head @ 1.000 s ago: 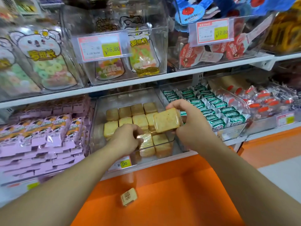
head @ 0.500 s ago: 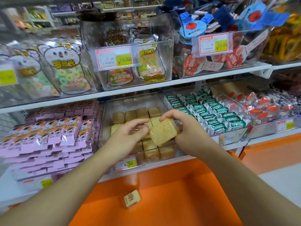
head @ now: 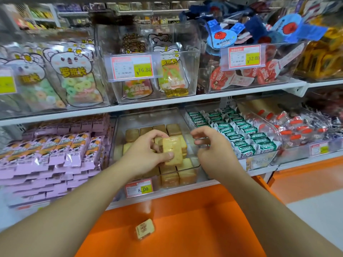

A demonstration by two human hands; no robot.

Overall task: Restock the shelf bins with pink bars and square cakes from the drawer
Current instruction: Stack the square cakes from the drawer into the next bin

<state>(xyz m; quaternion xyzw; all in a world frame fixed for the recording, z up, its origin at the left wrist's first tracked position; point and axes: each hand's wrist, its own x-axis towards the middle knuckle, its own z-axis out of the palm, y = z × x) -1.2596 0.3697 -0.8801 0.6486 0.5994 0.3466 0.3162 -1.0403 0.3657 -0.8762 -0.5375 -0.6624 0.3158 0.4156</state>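
Note:
A clear bin on the lower shelf holds several wrapped square cakes in rows. My left hand grips one square cake above the bin's front rows, thumb on its lower face. My right hand hovers just right of that cake over the bin's right wall, fingers loosely curled and holding nothing. Pink bars are stacked in the bin to the left. One more square cake lies alone on the orange drawer below.
Green-wrapped snacks fill the bin to the right, red-and-white packets beyond them. The upper shelf carries clear bins of gummy bags with price tags. A price tag fronts the cake bin.
The square cake has passed from my right hand to my left hand. My right hand has let go and drawn slightly right. The camera has tilted up a little.

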